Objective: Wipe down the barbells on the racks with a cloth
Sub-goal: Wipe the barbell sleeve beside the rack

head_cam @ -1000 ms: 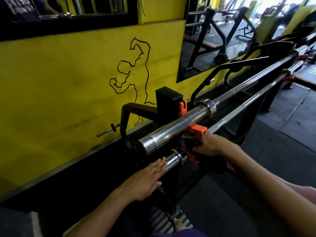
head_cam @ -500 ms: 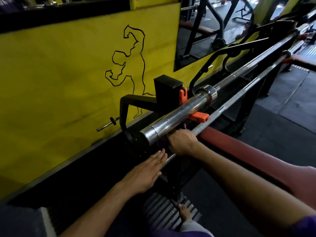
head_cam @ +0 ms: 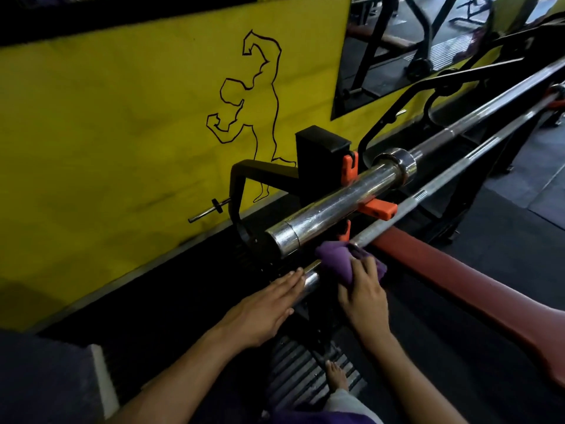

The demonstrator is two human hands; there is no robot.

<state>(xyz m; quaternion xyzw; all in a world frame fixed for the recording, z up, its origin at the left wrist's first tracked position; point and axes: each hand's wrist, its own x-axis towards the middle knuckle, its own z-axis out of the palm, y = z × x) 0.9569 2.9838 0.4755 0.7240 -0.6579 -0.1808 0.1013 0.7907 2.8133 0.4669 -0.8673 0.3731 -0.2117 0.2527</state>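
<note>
Two steel barbells lie on a black rack with orange hooks [head_cam: 377, 209]. The upper barbell [head_cam: 336, 206] shows its thick chrome sleeve. The lower barbell [head_cam: 428, 194] runs just below and in front of it. My right hand [head_cam: 363, 296] grips a purple cloth [head_cam: 339, 261] wrapped round the lower bar where its shaft meets the sleeve. My left hand [head_cam: 266, 310] lies flat, fingers straight, its fingertips touching the end of the lower sleeve [head_cam: 310, 281].
A yellow wall [head_cam: 122, 133] with a black bodybuilder outline stands close behind the rack. A red padded bench [head_cam: 458, 289] runs along the right of the lower bar. A mirror [head_cam: 397, 47] and more gym machines are at the back right. My bare foot [head_cam: 336, 376] rests on a ribbed step.
My right hand has slid the cloth along the lower bar toward me, from beside the orange hook to the sleeve end. My left hand has stayed at the sleeve end.
</note>
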